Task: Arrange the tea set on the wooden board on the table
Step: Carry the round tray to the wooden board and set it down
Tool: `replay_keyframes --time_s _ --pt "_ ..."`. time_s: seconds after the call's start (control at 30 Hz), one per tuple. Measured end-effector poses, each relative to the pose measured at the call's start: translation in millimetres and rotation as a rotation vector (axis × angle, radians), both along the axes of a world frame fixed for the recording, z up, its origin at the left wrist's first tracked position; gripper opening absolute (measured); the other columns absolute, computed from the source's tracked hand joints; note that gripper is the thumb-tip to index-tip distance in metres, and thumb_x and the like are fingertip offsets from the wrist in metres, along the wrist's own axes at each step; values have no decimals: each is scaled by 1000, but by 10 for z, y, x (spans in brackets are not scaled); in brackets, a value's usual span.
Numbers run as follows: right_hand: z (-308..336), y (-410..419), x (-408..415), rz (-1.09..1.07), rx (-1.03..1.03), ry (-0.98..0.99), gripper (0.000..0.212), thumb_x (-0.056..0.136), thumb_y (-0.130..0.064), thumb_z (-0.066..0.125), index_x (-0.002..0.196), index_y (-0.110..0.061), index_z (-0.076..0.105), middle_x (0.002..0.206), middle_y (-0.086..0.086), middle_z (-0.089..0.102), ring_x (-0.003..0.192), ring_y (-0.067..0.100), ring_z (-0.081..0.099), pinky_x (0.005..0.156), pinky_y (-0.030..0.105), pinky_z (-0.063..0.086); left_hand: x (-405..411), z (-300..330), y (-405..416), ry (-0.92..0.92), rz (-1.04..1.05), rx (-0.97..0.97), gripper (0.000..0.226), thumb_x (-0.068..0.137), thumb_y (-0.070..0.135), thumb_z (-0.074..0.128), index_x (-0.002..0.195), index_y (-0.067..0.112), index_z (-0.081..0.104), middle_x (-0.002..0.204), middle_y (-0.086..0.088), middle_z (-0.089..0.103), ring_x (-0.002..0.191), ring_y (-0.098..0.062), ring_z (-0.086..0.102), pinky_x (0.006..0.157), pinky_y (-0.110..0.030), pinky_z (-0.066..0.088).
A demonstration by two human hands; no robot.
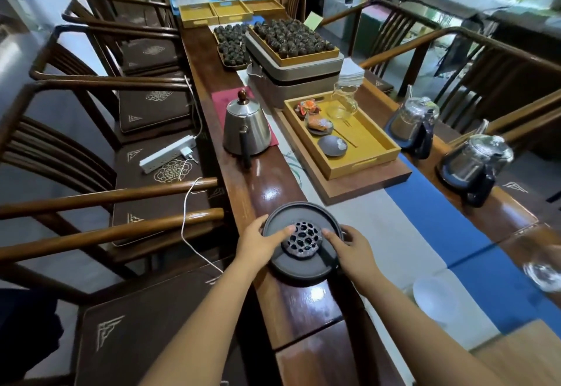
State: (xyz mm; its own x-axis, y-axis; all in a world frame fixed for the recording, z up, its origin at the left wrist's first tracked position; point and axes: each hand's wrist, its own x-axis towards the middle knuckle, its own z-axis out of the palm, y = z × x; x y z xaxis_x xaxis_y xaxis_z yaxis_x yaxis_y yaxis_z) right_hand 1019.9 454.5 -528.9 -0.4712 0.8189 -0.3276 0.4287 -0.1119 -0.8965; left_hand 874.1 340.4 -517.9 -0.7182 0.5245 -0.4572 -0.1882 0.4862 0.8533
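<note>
A round dark tea tray (299,273) with a perforated lotus-shaped centre piece (301,241) sits near the table's left edge, close to me. My left hand (258,241) grips its left rim, thumb reaching the perforated piece. My right hand (349,249) grips the right rim. Farther along lies the wooden board (358,186), carrying a yellow tray (364,148) with a glass pitcher (344,103) and small dark dishes (332,144). A steel kettle (246,129) stands on a red mat to the left of the board.
Two glass-and-steel kettles (414,124) (473,163) stand at the right edge. A white dish (435,296) and a glass (543,270) sit at near right. Trays of dark tea balls (291,39) lie farther back. Wooden chairs (106,212) line both sides; a power strip (167,154) lies on a seat.
</note>
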Motion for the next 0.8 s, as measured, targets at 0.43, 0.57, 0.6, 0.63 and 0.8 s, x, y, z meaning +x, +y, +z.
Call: replay_keyframes --time_s 0.43,0.57,0.6,0.63,0.8 --pt "902 -5 1189 -207 37 166 21 85 -31 68 104 -20 69 102 -2 70 95 16 67 82 39 58 842 830 246 84 -209 182 60 69 36 82 121 16 61 114 -1 69 101 -16 66 89 -40 56" --pt "1285 -68 2168 -372 94 131 17 86 -29 68 102 -24 66 100 -8 68 89 9 65 83 41 56 1701 1213 490 77 -406 216 46 74 35 78 115 26 60 108 1 65 97 -14 62 82 -37 58" --pt "1347 -96 2402 -411 116 108 23 85 -30 68 106 -20 67 105 -3 69 92 14 66 86 44 56 1906 1256 543 86 -445 231 43 75 34 78 114 25 61 108 0 65 96 -14 61 81 -37 57" --pt "1417 -148 2700 -457 133 92 30 85 -32 68 110 -16 68 110 0 70 97 17 66 88 45 55 2177 1329 596 95 -503 242 45 75 34 78 116 22 62 111 -1 65 98 -15 61 83 -38 57" --pt "1646 -576 4227 -695 145 84 42 83 -39 68 120 -18 66 119 -2 69 109 17 64 89 42 55 3646 1455 732 110 -784 223 63 73 44 77 129 23 56 119 5 56 113 -18 54 97 -46 50"
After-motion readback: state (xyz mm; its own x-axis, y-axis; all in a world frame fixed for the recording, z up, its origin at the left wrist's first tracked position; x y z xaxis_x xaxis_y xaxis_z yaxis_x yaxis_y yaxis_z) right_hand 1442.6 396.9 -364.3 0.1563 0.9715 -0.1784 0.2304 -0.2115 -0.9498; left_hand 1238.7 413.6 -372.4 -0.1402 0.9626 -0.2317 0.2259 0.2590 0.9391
